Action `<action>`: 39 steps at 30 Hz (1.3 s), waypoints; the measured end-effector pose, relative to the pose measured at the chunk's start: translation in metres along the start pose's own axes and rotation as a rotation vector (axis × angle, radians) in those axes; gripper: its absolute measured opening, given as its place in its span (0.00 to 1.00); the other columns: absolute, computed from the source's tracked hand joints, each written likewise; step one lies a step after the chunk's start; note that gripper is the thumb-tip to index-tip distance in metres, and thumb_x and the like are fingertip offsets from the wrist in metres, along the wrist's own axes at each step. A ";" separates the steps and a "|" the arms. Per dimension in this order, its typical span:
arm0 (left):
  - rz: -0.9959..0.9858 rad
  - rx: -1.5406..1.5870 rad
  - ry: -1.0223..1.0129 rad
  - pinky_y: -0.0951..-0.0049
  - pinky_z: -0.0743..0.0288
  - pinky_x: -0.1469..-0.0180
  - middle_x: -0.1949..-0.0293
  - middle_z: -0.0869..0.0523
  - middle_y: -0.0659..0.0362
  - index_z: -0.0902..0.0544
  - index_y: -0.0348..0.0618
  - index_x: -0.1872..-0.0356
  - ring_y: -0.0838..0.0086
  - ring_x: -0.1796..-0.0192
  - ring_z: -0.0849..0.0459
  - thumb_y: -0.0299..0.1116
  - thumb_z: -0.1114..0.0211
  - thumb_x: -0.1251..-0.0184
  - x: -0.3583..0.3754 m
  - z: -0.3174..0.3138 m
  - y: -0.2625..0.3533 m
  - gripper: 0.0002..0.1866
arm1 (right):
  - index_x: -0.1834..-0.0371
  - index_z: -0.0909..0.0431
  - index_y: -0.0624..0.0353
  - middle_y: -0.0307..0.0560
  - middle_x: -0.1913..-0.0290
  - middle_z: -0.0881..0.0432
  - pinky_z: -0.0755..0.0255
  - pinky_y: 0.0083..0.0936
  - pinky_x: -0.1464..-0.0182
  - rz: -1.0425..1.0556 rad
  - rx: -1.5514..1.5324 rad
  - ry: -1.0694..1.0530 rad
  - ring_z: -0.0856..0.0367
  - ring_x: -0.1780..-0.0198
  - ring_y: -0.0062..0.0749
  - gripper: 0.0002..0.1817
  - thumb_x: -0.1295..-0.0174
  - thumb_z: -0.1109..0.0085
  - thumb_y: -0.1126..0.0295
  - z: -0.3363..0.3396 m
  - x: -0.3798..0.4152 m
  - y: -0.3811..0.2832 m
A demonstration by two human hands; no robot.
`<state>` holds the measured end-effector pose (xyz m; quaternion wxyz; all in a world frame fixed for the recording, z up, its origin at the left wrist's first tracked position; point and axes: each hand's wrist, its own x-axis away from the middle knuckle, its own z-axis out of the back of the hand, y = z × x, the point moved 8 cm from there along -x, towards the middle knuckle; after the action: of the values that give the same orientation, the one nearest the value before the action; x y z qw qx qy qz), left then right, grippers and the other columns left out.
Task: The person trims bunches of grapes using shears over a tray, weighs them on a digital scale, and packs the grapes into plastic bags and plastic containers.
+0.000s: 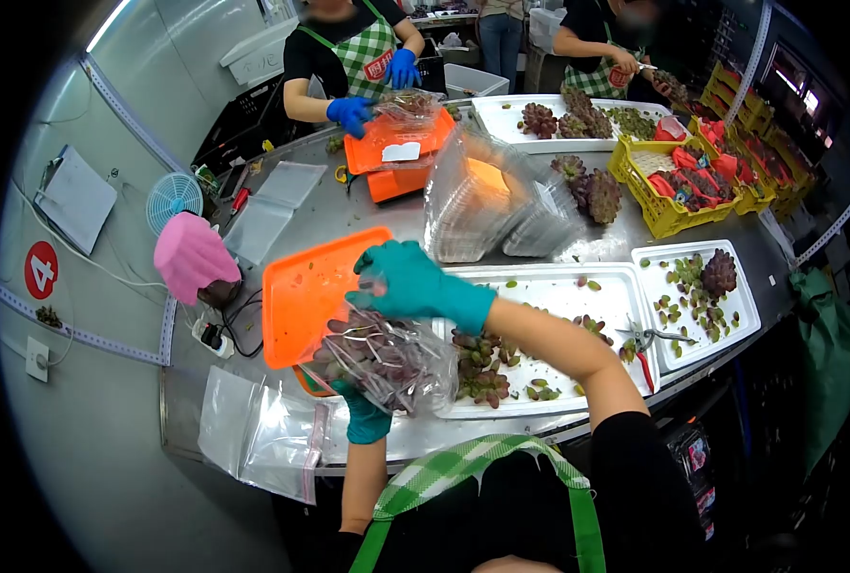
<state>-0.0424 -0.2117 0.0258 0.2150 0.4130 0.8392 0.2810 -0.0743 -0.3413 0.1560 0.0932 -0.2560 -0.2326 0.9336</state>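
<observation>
Clear plastic bag of grapes (387,361) sits between my two hands, over the counter's near edge, just below and right of the orange tray (305,296). My right hand (410,282), teal glove, is on top of the bag, fingers clenched on its upper edge. My left hand (363,415), also teal glove, is under the bag, fingers cupped against its bottom and holding it up; most of that hand is hidden by the bag. The bag holds purplish-red grapes and overlaps the orange tray's lower right corner. Right of the orange tray, touching the bag's far side, is a white tray (558,282) with more grape clusters and loose green grapes. Scissors (642,344) with red handles lie on that white tray's right end, well right of the orange tray. Further right is a second white tray (745,315) with scattered grapes and one dark bunch. Behind the orange tray, a stack of clear clamshell boxes (487,205). Left of the orange tray, a pink cloth (192,256) and a small blue fan (174,199). Below and left of the orange tray, empty clear bags (253,430) lie on the counter (348,205). Far behind the orange tray, a co-worker's blue-gloved hand (351,113) touches another bag on an orange box (401,153). Yellow crate (668,196) far right and behind.
</observation>
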 end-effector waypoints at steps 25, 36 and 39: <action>0.124 0.186 0.183 0.58 0.32 0.46 0.41 0.35 0.56 0.43 0.48 0.37 0.59 0.45 0.30 0.69 0.53 0.49 0.017 0.062 0.014 0.44 | 0.75 0.26 0.59 0.54 0.77 0.22 0.30 0.40 0.71 -0.567 0.624 0.581 0.22 0.73 0.49 0.07 0.51 0.51 0.67 0.163 -0.012 0.156; -0.169 -0.251 0.186 0.58 0.32 0.46 0.42 0.34 0.55 0.43 0.47 0.37 0.59 0.46 0.29 0.67 0.51 0.49 -0.012 0.044 0.145 0.43 | 0.67 0.26 0.50 0.44 0.76 0.23 0.32 0.33 0.75 0.154 0.436 0.307 0.23 0.76 0.38 0.06 0.50 0.49 0.70 -0.022 -0.017 0.004; -0.184 -0.367 0.161 0.58 0.32 0.46 0.42 0.33 0.55 0.44 0.47 0.37 0.59 0.46 0.29 0.67 0.51 0.49 -0.019 0.035 0.169 0.43 | 0.65 0.26 0.50 0.41 0.76 0.24 0.32 0.31 0.71 0.240 0.372 0.032 0.24 0.76 0.36 0.08 0.49 0.47 0.67 -0.103 -0.005 -0.008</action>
<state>0.0854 -0.1319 0.1117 0.2436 0.2649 0.8226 0.4402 -0.0159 -0.2963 0.0840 0.0307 -0.2749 -0.0229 0.9607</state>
